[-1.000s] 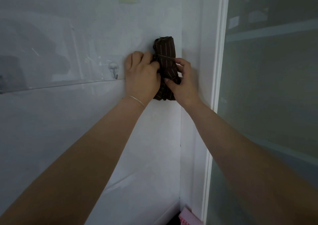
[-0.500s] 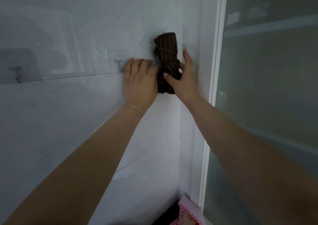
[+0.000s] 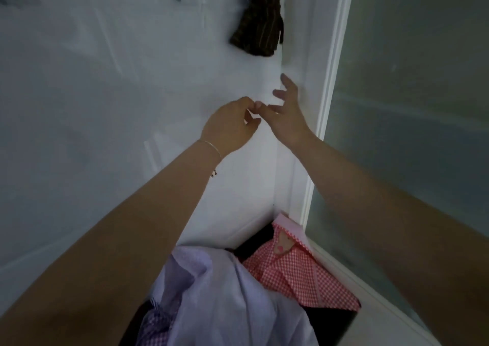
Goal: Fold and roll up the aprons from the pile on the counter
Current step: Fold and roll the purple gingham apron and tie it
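Hanging brown striped apron point(image 3: 258, 20), well above left hand point(image 3: 230, 128), right hand point(image 3: 287, 112)

Top: rolled brown striped apron point(image 3: 258, 20) against the white wall point(image 3: 105, 94).
Middle: left hand point(image 3: 229, 127) beside right hand point(image 3: 287, 115), under it.
Bottom: lilac fabric apron point(image 3: 225, 298) left of red gingham apron point(image 3: 296, 274).

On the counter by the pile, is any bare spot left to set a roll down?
A dark strip shows between wall and red apron; another lies right of the lilac apron. The middle is crowded with cloth.
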`<state>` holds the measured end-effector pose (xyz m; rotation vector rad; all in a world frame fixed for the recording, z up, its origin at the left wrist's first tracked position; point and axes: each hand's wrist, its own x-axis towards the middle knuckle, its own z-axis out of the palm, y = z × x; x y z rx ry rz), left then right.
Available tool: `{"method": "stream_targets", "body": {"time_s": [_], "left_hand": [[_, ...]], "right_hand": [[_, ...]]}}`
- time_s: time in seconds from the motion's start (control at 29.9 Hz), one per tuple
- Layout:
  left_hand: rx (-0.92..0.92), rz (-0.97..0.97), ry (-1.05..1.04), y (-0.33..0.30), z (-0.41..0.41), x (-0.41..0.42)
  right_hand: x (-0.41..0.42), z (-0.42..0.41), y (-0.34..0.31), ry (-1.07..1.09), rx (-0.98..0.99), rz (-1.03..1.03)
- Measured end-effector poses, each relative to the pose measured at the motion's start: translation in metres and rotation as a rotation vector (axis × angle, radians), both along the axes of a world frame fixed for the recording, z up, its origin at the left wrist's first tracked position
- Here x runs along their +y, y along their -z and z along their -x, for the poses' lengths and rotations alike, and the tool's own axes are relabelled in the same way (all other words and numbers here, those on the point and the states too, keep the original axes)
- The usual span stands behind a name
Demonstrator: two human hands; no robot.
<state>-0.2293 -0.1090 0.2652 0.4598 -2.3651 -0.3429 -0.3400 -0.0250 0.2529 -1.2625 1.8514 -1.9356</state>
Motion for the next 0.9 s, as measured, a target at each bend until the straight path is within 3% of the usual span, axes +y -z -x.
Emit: {"method": "stream_targets", "body": {"time_s": [0.2,0.33,0.44,0.5,0.64,0.67,0.74,0.84,0.9], "left_hand": [[-0.493,-0.283,-0.009,0.138,-0.037,0.028],[-0.76,-0.426,0.069,0.225,-0.066,0.052],[-0.892,-0.357,-0.011,0.276,-0.09,0.063],[-0.841,-0.254,-0.169,0.298,-0.113,0.068],[-0.323,-0.146,-0.509,0.325,-0.165,0.09],[-0.271,-0.208,-0.578,0.33,-0.174,0.092],[-0.358,-0.443,-0.645,0.342,-0.193,0.094],[-0.522,-0.732,-0.535,0.351,-0.212,0.093],[-0.436,-0.902,-0.521,0.343,-0.214,0.092]], "right_hand": [[0.037,-0.026,0.147,-0.039,-0.134,-0.453],[0.071,-0.035,0.232,-0.105,-0.032,-0.862],[0.1,-0.059,0.285,-0.234,-0.058,-1.064],[0.117,-0.081,0.316,-0.239,-0.132,-1.047],[0.139,-0.134,0.355,-0.172,-0.186,-0.951],[0.143,-0.146,0.356,-0.115,-0.187,-0.888],[0.151,-0.173,0.359,-0.036,-0.149,-0.862],[0.158,-0.201,0.362,0.012,-0.16,-0.899],[0.162,-0.211,0.362,0.008,-0.116,-0.824]]}}
